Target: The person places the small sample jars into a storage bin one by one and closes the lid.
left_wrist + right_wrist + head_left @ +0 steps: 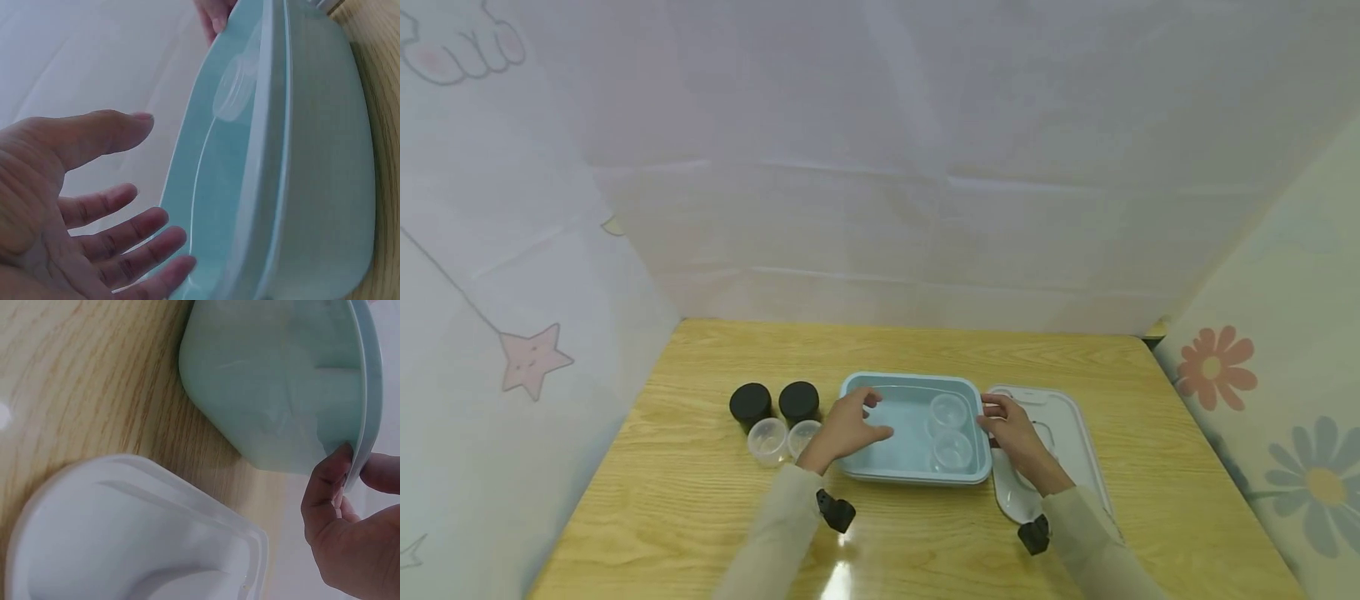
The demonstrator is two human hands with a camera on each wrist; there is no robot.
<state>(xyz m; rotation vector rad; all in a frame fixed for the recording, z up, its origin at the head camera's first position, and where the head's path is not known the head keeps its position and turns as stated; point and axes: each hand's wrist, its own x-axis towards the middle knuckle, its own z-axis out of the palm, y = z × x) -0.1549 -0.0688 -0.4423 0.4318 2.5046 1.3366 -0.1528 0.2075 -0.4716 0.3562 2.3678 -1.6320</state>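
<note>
A light-blue rectangular tub stands on the wooden table, with two small clear round cups inside its right half. My right hand pinches the tub's right rim, thumb on the inner side and fingers curled under the lip, as the right wrist view shows. Over the tub's left side hovers my left hand, its thumb and fingers spread apart. Nothing lies between them in the left wrist view, where the tub wall is close beside the fingertips.
Left of the tub are two black round-topped jars and two more clear cups. A white lid with a raised shape lies flat on the table, right of the tub and partly under my right forearm. Printed cloth walls surround the table.
</note>
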